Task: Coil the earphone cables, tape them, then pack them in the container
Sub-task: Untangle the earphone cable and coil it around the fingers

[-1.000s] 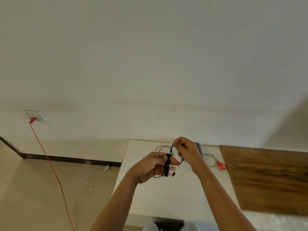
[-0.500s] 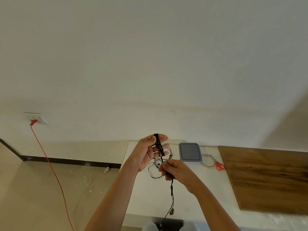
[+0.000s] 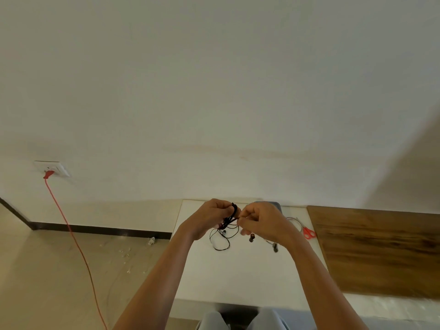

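My left hand point(image 3: 212, 216) grips a bundle of coiled black earphone cable point(image 3: 232, 214) above the white table point(image 3: 214, 277). My right hand point(image 3: 262, 221) pinches the loose end of the same cable right beside the coil. Loose loops of another black earphone cable point(image 3: 220, 241) lie on the table under my hands, with earbuds point(image 3: 275, 247) to the right. The grey container point(image 3: 276, 206) is mostly hidden behind my right hand. A roll of clear tape point(image 3: 294, 222) lies just right of it.
Red-handled scissors point(image 3: 309, 233) lie by the tape. A wooden board point(image 3: 381, 251) covers the table's right side. A red cord point(image 3: 71, 236) runs from a wall socket point(image 3: 51, 168) down across the floor on the left. Small debris lies on the floor.
My right hand rose from below the coil to meet my left hand, bringing the hanging cable end up to the bundle. The container is now covered by my right hand.
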`<control>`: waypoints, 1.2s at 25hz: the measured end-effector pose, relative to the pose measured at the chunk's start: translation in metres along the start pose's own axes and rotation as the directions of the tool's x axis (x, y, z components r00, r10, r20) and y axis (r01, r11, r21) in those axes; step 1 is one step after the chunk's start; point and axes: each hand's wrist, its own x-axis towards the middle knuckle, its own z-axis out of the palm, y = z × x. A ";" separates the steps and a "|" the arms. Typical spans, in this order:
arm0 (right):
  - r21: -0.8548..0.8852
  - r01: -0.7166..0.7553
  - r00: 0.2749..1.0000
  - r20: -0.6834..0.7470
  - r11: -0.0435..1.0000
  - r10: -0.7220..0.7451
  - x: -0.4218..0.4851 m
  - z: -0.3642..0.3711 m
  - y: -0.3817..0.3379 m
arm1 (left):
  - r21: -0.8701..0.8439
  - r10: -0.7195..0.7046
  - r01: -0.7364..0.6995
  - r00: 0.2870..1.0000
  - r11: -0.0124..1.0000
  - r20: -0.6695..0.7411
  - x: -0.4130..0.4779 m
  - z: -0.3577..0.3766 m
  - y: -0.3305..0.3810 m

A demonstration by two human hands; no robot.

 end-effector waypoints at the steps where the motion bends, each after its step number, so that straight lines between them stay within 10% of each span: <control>1: -0.006 0.025 1.000 -0.016 1.000 -0.025 0.000 -0.003 0.000 | 0.014 -0.011 0.011 1.000 1.000 -0.001 -0.002 0.001 0.000; 5: -0.112 0.178 0.975 -0.112 0.978 -0.190 0.010 -0.013 0.001 | -0.081 -0.058 0.069 0.990 0.994 0.130 -0.012 0.001 -0.003; 9: 0.188 0.142 0.981 -0.156 0.972 -0.113 0.026 -0.019 0.013 | -0.375 0.042 0.063 0.963 0.925 0.266 -0.018 0.004 -0.004; 15: 0.396 -0.079 0.995 0.085 0.915 0.049 0.020 0.037 0.041 | -0.730 0.236 -0.057 0.961 0.681 0.145 -0.016 0.008 0.006; 22: 0.201 -0.082 0.986 0.156 0.976 0.051 -0.013 0.061 0.044 | -0.543 0.073 -0.113 0.993 0.832 -0.094 -0.005 -0.002 0.001; 30: -0.287 0.158 0.982 -0.051 0.945 -0.180 -0.011 0.014 0.010 | -0.270 0.011 -0.008 1.000 0.963 0.008 -0.013 0.009 -0.011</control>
